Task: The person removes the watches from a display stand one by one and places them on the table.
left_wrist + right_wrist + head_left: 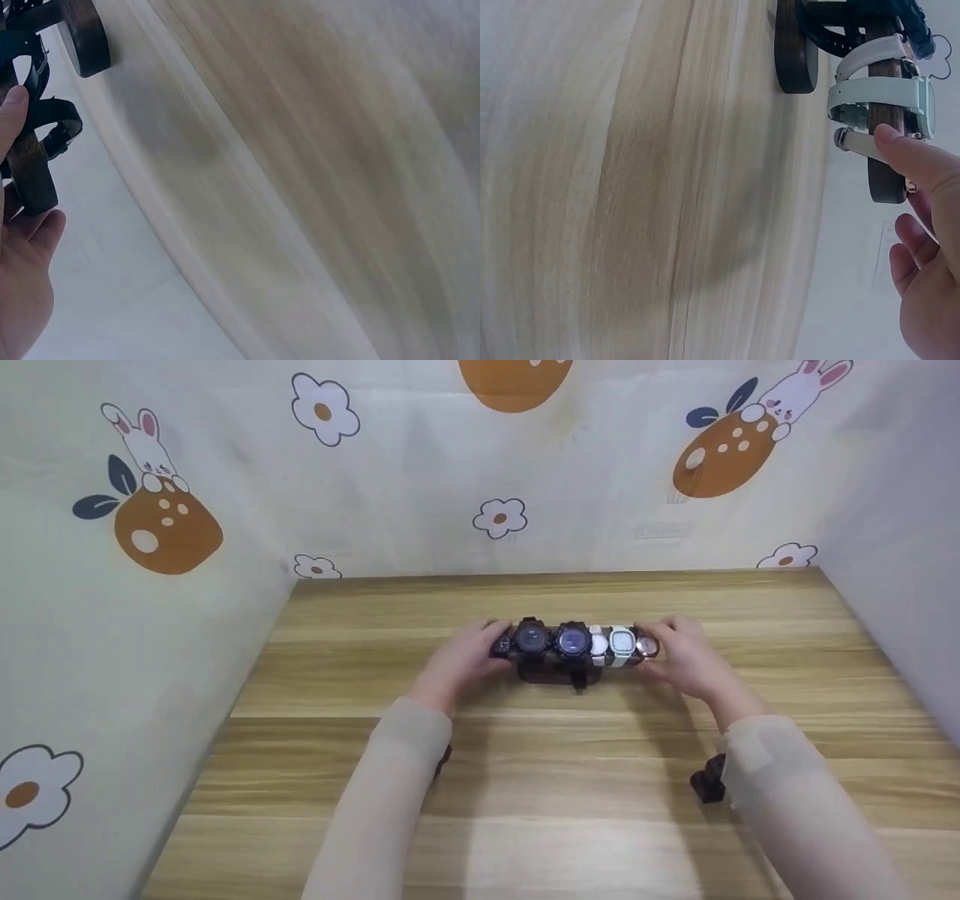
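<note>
A dark wooden watch stand carries a row of several watches on its crossbar. My left hand grips the bar's left end, beside a small black watch. Two large round black watches, one of them this digital watch, sit left of centre. Rightward come a white-faced watch with a pale strap and a mint-green square watch. My right hand pinches the right end, thumb over the pale strap of a rose-gold watch. The stand's rounded base shows below the bar.
The wood-grain table stretches under both arms. Behind it rises a pale wall covering printed with rabbits and flowers, with more at the sides. Black wrist devices, such as the one under the right sleeve, hang close over the table.
</note>
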`<state>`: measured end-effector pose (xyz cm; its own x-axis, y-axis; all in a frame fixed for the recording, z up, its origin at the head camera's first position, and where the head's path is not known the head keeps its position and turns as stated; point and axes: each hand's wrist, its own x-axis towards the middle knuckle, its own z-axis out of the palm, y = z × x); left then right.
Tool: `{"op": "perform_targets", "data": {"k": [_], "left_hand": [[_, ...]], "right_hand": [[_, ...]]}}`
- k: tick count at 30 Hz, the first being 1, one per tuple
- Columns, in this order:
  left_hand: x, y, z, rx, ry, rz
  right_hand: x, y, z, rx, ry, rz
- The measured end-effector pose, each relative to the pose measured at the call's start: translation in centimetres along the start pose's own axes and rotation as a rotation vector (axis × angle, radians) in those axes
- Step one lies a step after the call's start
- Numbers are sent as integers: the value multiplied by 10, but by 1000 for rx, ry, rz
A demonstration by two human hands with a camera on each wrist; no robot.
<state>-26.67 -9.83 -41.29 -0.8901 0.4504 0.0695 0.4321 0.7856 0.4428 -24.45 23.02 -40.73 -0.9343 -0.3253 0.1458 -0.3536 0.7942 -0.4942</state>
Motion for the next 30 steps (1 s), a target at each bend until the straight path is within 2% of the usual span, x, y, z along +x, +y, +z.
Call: {"op": "perform_targets", "data": {"k": [11, 19, 25, 30], "left_hand": [[4, 2, -2, -87, -13, -87], [3, 1, -1, -127, 4, -110], [4, 0, 1, -153, -8, -129], [5, -1, 0, -140, -15, -106]], "right_hand": [[1, 1, -3, -11, -22, -9], [-2, 6, -3, 21, -39, 56], [-6, 10, -3, 6, 10, 38], [-15, 15, -2, 37, 44, 69]]}}
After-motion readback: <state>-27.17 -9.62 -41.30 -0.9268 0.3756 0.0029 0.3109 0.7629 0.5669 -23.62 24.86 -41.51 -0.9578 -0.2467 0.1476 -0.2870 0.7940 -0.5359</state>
